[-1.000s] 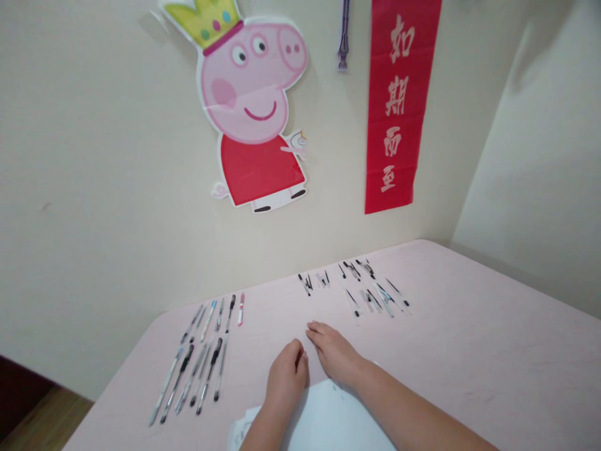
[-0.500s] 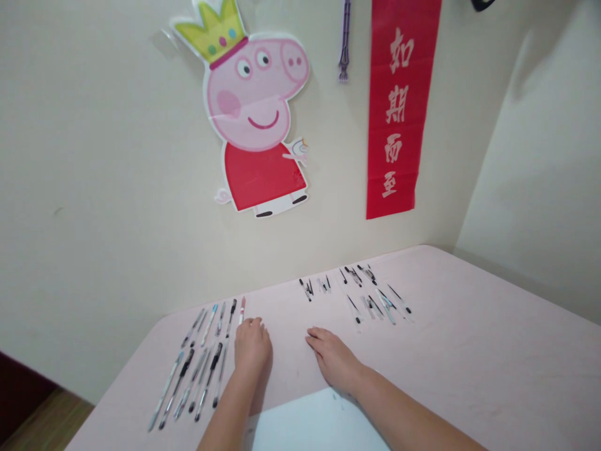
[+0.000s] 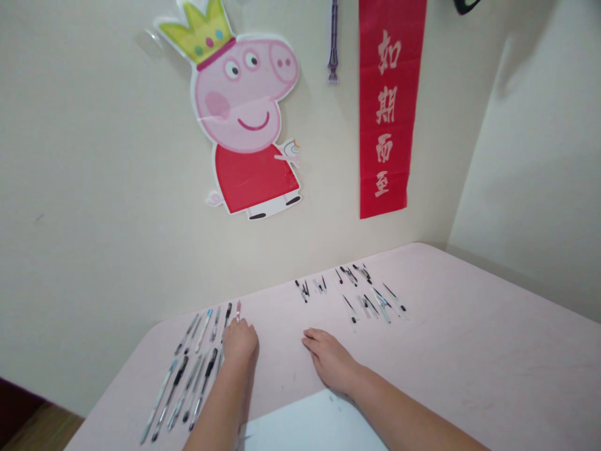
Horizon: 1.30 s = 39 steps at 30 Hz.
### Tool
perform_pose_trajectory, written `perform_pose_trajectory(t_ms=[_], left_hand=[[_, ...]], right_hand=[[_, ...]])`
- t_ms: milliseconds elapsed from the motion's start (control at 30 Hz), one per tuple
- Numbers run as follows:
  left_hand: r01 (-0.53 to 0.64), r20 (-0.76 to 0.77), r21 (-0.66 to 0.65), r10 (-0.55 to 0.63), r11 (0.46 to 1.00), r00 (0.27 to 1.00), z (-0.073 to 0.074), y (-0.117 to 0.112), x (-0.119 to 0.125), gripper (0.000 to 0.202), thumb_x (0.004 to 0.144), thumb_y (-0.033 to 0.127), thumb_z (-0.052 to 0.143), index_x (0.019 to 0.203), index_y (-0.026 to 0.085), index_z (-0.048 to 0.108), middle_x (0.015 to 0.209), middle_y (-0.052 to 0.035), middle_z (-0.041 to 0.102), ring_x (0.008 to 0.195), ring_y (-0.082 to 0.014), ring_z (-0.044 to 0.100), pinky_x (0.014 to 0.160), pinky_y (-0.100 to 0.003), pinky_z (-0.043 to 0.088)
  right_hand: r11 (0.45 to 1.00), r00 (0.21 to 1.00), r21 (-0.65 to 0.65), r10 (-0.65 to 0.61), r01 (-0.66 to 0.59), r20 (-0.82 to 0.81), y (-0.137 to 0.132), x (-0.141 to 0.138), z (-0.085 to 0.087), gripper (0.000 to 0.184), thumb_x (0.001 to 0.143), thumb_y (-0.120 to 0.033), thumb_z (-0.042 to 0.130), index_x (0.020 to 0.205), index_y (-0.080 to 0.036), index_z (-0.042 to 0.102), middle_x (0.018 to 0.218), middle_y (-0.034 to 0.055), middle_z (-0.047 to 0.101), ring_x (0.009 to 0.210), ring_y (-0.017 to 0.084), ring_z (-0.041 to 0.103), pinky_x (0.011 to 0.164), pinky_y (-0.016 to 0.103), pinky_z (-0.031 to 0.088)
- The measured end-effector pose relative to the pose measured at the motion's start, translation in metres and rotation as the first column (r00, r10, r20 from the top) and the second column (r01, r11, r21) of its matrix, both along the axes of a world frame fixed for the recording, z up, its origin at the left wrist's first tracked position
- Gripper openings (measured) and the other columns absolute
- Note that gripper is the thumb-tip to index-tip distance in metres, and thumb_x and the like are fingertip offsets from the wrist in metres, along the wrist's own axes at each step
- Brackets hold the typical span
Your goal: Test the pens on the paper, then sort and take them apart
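My left hand (image 3: 239, 343) reaches over the right end of a group of pens (image 3: 188, 369) laid in rows on the pink table (image 3: 469, 363). Its fingertips touch a pink-and-white pen (image 3: 238, 310); the fingers are curled down and I cannot tell whether they grip it. My right hand (image 3: 328, 357) lies flat on the table with fingers stretched out, holding nothing, just beyond a white sheet of paper (image 3: 314, 426).
Several small pen parts and caps (image 3: 366, 294) lie in rows at the back of the table near the wall. A cartoon pig cutout (image 3: 244, 119) and a red banner (image 3: 387, 106) hang on the wall. The table's left edge drops to a wooden floor (image 3: 37, 432).
My left hand has moved left from beside the right hand to the pens, then slightly further toward the pink-and-white pen. The right hand has stayed in place.
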<state>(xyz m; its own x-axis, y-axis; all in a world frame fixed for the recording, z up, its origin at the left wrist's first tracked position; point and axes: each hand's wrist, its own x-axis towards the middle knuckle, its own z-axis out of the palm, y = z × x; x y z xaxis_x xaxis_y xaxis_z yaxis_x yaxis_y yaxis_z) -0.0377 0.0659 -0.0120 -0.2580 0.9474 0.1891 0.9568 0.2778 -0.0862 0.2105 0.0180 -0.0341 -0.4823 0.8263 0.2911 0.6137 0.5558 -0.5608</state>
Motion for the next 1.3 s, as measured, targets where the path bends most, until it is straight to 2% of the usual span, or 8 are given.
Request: perform_pose_trajectory(t_ms=[167,567,767,900,1033,1133,1200,1300], left_hand=[[0.007,-0.006,-0.037,-0.007,0.999,1.0,0.004,-0.003,-0.002,0.031,0.083,0.01,0.036,0.09,0.008,0.066,0.095,-0.0181,0.065,0.089,-0.024,0.061,0.076,-0.031,0.042],[-0.03,0.072,0.015,0.028,0.999,0.997,0.014,-0.021,0.008,0.025,0.085,0.012,0.036,0.096,0.012,0.058,0.089,-0.0139,0.065,0.082,-0.0215,0.062,0.066,-0.028,0.039],[-0.094,0.362,0.032,0.076,0.995,0.929,0.013,-0.032,0.021,0.013,0.078,0.013,0.044,0.088,0.018,0.05,0.072,-0.0077,0.063,0.069,-0.0205,0.06,0.056,-0.027,0.031],[-0.07,0.683,0.134,-0.041,0.988,0.729,0.003,-0.042,0.041,0.01,0.071,0.012,0.049,0.074,0.021,0.045,0.063,-0.0007,0.056,0.061,-0.016,0.055,0.054,-0.024,0.032],[-0.014,0.952,0.181,-0.172,0.983,0.255,-0.01,-0.058,0.066,0.017,0.064,0.015,0.058,0.07,0.021,0.043,0.063,0.0027,0.056,0.054,-0.0111,0.052,0.048,-0.02,0.036],[-0.007,0.982,0.188,-0.188,0.982,-0.015,-0.016,-0.069,0.079,0.027,0.059,0.021,0.066,0.07,0.021,0.041,0.065,0.0033,0.058,0.049,-0.0078,0.048,0.044,-0.018,0.033],[0.009,0.977,0.19,-0.188,0.982,-0.104,-0.017,-0.074,0.083,0.031,0.056,0.022,0.068,0.069,0.021,0.041,0.065,0.0033,0.059,0.046,-0.0061,0.046,0.044,-0.017,0.032],[0.053,0.975,0.194,-0.186,0.98,-0.124,-0.016,-0.08,0.086,0.032,0.054,0.021,0.069,0.069,0.02,0.041,0.065,0.0034,0.059,0.045,-0.0049,0.044,0.045,-0.017,0.031]], right_hand=[[1.0,1.0,0.012,0.001,-0.001,0.004,0.0,0.001,0.0,0.042,0.082,-0.008,0.04,0.119,-0.014,0.061,0.129,0.0104,0.055,0.121,0.021,0.047,0.106,0.033,0.032],[1.0,1.0,-0.02,-0.001,0.002,0.012,-0.001,0.001,0.001,0.043,0.081,-0.007,0.041,0.119,-0.014,0.061,0.131,0.0101,0.054,0.122,0.021,0.046,0.106,0.033,0.031],[0.999,1.0,-0.035,0.007,-0.007,-0.007,-0.001,0.0,0.001,0.044,0.08,-0.006,0.041,0.119,-0.013,0.061,0.13,0.0118,0.054,0.122,0.022,0.046,0.106,0.035,0.031],[0.998,0.996,-0.054,0.011,-0.015,-0.088,0.003,-0.001,-0.003,0.045,0.078,-0.006,0.043,0.119,-0.012,0.061,0.128,0.0128,0.055,0.12,0.023,0.047,0.106,0.036,0.031],[0.994,0.931,-0.103,-0.063,0.028,-0.359,0.012,-0.002,-0.008,0.037,0.081,-0.017,0.045,0.113,-0.015,0.063,0.115,0.0125,0.062,0.109,0.022,0.055,0.099,0.037,0.038],[0.954,0.799,-0.293,-0.219,0.056,-0.559,0.019,-0.002,-0.01,0.031,0.082,-0.034,0.049,0.101,-0.015,0.066,0.093,0.0108,0.067,0.083,0.021,0.062,0.073,0.034,0.05],[0.878,0.706,-0.478,-0.336,-0.004,-0.623,0.021,-0.002,-0.01,0.037,0.08,-0.045,0.052,0.096,-0.014,0.064,0.074,0.0056,0.064,0.057,0.016,0.057,0.049,0.026,0.045],[0.776,0.584,-0.61,-0.424,-0.16,-0.692,0.022,-0.002,-0.008,0.043,0.074,-0.055,0.057,0.085,-0.014,0.063,0.058,-0.001,0.057,0.041,0.008,0.044,0.038,0.02,0.031]])
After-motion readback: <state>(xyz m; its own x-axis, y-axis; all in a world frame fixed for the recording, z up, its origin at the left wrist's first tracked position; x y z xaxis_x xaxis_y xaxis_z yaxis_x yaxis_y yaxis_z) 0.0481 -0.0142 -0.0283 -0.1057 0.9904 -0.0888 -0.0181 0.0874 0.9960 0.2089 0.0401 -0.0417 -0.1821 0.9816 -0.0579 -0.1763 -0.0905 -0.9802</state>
